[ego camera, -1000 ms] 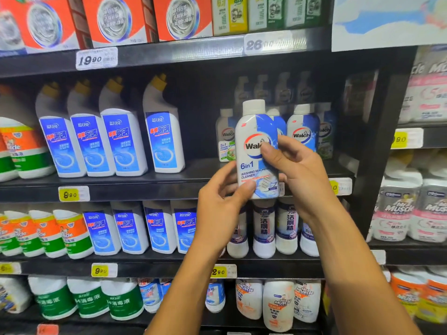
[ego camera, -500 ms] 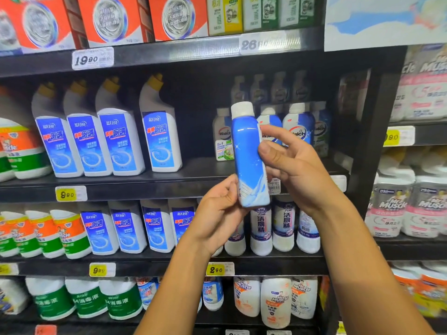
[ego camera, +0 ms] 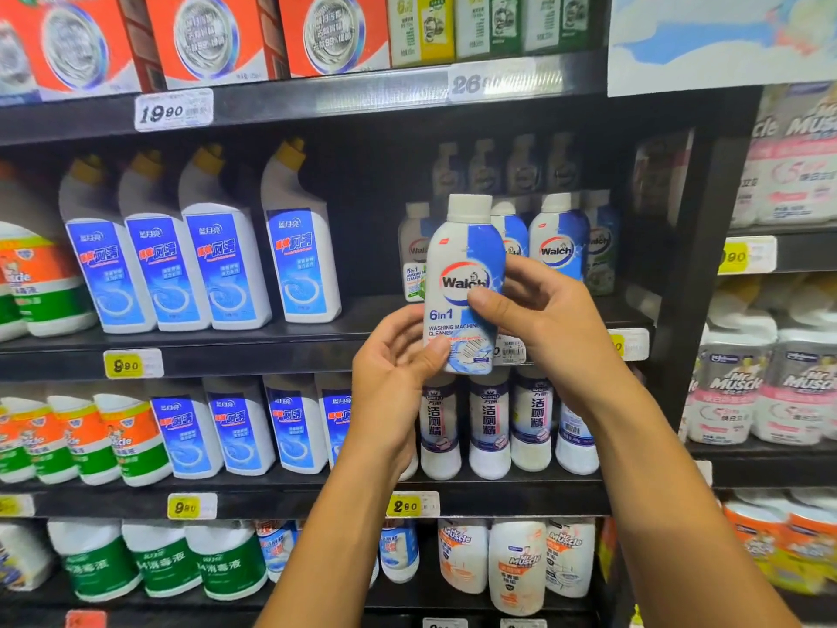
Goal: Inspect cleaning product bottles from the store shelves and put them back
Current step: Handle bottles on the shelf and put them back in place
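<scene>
White and blue plastic, capped in white, the Walch washing machine cleaner bottle [ego camera: 464, 283] stood upright in the air in front of the dark shelf unit [ego camera: 290, 344], its label facing the camera with "6in1" and "WASHING MACHINE CLEANER" legible. The left hand [ego camera: 392, 378] gripped it low down, thumb pressed against the front near the base and fingers curled behind. The right hand [ego camera: 541, 310] held it higher, thumb laid across the label just under the logo, the other fingers wrapped round the far side. Both forearms rose from the bottom edge of the view.

Directly behind the bottle, on the middle shelf, stood a row of matching blue-and-white Walch bottles [ego camera: 558, 240], with a green-labelled one at each end of the row. To the left on the same shelf stood four white angled-neck toilet cleaner bottles with yellow caps and blue labels [ego camera: 217, 256]. One shelf down, just below the hands, were white bottles with dark blue vertical lettering [ego camera: 489, 423]. Red-orange cartons [ego camera: 213, 36] lined the top shelf above a white price tag reading 19.90 [ego camera: 173, 110]. A yellow price tag [ego camera: 132, 364] sat on the middle shelf edge, well left of the hands
</scene>
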`<state>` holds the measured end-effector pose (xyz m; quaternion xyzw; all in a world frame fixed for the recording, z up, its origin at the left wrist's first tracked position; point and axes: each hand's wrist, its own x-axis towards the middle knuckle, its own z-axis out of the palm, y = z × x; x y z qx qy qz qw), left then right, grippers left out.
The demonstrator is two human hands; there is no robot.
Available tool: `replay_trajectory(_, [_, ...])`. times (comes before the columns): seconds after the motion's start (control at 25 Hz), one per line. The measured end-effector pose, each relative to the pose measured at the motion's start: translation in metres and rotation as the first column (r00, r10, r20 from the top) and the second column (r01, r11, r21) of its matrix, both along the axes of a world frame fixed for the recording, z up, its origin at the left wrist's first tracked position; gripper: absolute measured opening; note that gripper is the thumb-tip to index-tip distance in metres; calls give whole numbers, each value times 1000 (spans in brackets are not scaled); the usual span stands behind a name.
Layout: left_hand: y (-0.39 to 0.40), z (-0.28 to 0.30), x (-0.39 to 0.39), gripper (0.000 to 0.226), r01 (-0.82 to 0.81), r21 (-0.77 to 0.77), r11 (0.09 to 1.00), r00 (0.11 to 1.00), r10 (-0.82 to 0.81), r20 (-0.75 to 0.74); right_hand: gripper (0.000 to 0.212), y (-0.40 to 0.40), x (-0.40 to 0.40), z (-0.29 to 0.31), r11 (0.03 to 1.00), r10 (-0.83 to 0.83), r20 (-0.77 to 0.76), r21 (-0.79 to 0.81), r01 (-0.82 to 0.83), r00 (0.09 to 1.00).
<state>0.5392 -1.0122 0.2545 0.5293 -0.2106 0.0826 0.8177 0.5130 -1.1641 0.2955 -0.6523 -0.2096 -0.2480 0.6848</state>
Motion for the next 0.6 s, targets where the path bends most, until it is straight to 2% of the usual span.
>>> replay_trajectory(0.08, [1,3,-3,34,-64,70,995,997,61,42,30,1,3,-1,1000,-9,-3,4,9,1000])
replay_trajectory(0.24, [7,8,-6,39,-54,122,991,997,47,63,31,-2,9,-2,999,33,-19,27,-32,999])
replay_trajectory(0.36, [8,11,-8,32,-99,137,986,991,85,102,29,0,13,-4,989,82,-58,132,-74,995])
replay_trajectory(0.44, [7,13,-11,38,-63,136,989,994,50,96,33,0,16,-4,980,88,-85,185,-71,992])
replay_trajectory(0.52, [9,17,-14,50,29,106,994,998,-34,49,52,0,19,-1,970,77,-143,241,-41,987])
replay_trajectory(0.6, [11,24,-15,52,107,153,982,993,-115,40,58,0,22,3,951,101,-215,306,-32,971])
